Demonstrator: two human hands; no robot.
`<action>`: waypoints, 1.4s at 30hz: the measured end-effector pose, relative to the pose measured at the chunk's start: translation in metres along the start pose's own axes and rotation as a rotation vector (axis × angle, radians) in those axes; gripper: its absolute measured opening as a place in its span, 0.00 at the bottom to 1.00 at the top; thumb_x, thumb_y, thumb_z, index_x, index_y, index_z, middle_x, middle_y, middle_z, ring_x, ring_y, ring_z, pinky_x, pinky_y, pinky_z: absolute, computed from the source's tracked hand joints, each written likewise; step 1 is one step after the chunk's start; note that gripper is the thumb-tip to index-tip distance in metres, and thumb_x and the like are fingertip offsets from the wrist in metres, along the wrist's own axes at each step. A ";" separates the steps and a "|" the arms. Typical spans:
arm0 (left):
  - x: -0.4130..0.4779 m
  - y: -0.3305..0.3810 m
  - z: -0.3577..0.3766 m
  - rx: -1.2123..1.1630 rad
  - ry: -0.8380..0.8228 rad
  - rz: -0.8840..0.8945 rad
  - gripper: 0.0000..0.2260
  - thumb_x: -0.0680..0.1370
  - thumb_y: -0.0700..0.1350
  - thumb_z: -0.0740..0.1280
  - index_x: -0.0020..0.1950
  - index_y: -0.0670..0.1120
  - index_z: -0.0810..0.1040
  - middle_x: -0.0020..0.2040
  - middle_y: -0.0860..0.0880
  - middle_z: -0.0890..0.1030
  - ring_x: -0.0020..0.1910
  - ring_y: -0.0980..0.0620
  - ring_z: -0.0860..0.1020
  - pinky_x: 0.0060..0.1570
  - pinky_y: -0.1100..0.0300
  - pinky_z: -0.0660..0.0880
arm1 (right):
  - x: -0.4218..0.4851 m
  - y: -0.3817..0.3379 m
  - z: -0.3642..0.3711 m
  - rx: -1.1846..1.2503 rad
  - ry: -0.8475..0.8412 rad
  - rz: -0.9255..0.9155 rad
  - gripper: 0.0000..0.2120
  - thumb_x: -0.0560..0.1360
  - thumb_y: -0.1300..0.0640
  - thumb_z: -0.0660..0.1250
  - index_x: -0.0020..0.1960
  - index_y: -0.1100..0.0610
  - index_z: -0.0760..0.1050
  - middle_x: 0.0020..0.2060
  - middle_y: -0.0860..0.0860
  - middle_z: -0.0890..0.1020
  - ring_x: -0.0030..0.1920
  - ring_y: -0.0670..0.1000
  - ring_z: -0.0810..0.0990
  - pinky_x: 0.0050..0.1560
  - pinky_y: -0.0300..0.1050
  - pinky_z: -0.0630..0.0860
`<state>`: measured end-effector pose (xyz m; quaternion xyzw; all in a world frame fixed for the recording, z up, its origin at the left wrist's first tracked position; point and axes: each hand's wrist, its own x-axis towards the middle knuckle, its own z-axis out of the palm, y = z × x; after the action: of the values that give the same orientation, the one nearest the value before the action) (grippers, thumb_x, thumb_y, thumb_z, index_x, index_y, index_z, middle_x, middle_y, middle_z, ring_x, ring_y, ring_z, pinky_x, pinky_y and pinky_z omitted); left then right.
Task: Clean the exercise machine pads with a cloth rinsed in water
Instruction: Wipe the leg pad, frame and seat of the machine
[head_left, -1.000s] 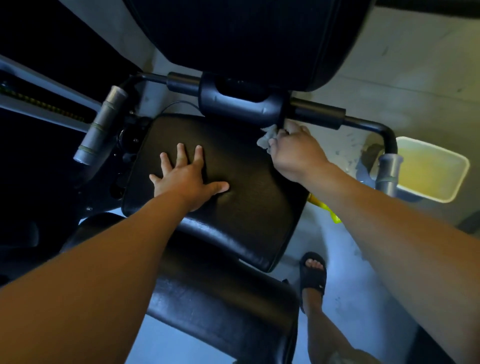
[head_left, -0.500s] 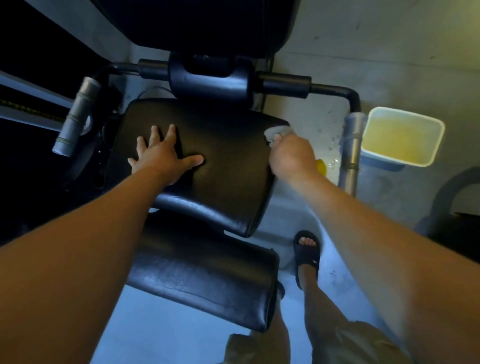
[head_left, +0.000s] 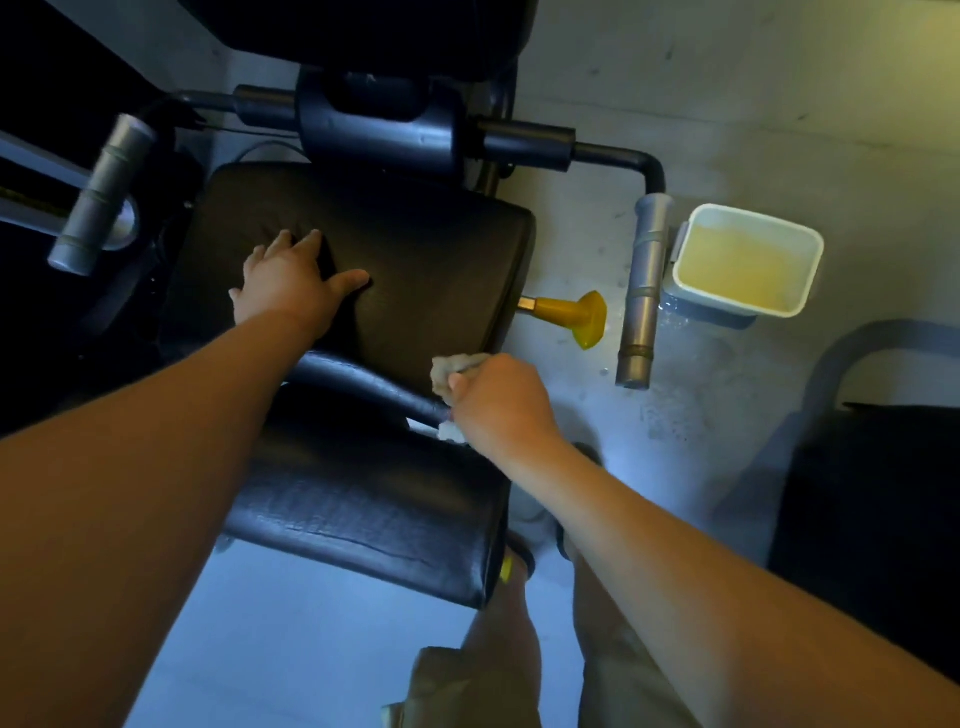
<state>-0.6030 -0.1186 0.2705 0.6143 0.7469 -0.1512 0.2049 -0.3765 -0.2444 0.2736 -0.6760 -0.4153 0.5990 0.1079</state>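
Head view looks down on a pale concrete floor (head_left: 753, 93) and on a dark exercise machine that stands on it. The machine has 2 black pads in the middle of the picture: the upper pad (head_left: 426, 249) and, below it and nearer to the person, the lower pad (head_left: 363, 499), whose surface is cracked. A black crossbar (head_left: 524, 137) runs behind the upper pad and bends down at the right into a grey grip (head_left: 644, 291). A second grey grip (head_left: 101, 195) is at the left side.

A white tub (head_left: 727, 307) with yellowish water stands on the floor just beside the right grip, well apart from both hands.

The left hand (head_left: 291, 280) lies flat on the upper pad, the fingers straight and a little spread, the thumb pointing to the right. It holds nothing.

The right hand (head_left: 498, 405) is curled into a fist at the lower right corner of the upper pad, where this pad meets the lower one. It grips the cloth (head_left: 457, 366).

A yellow knob (head_left: 576, 314) sticks out from the right edge of the upper pad, between the pad and the right grip.

The cloth is pale and crumpled. It comes out above the knuckles, a small bit shows under the fist, and it touches the pad corner.
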 end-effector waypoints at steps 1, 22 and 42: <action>0.000 -0.001 0.001 -0.006 -0.002 0.004 0.38 0.76 0.68 0.64 0.80 0.51 0.61 0.81 0.42 0.59 0.78 0.36 0.58 0.72 0.30 0.61 | 0.001 -0.003 -0.003 -0.006 -0.009 0.036 0.06 0.83 0.55 0.65 0.48 0.54 0.77 0.36 0.44 0.73 0.42 0.45 0.78 0.31 0.30 0.66; -0.011 -0.003 0.000 0.064 -0.030 0.024 0.35 0.79 0.70 0.55 0.82 0.56 0.54 0.83 0.48 0.52 0.82 0.41 0.51 0.73 0.31 0.59 | 0.084 -0.047 0.001 -0.548 0.481 -0.173 0.28 0.83 0.55 0.58 0.81 0.58 0.56 0.78 0.60 0.56 0.75 0.63 0.57 0.74 0.54 0.62; 0.000 -0.169 -0.029 -0.226 0.154 0.099 0.15 0.78 0.44 0.63 0.64 0.43 0.76 0.65 0.41 0.73 0.65 0.38 0.67 0.66 0.42 0.68 | 0.118 -0.145 0.118 -0.887 0.224 -0.311 0.35 0.84 0.38 0.42 0.84 0.57 0.42 0.83 0.56 0.42 0.82 0.56 0.37 0.81 0.57 0.38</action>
<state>-0.7721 -0.1387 0.2916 0.6332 0.7413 -0.0084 0.2222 -0.5529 -0.1128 0.2515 -0.6470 -0.7128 0.2644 -0.0584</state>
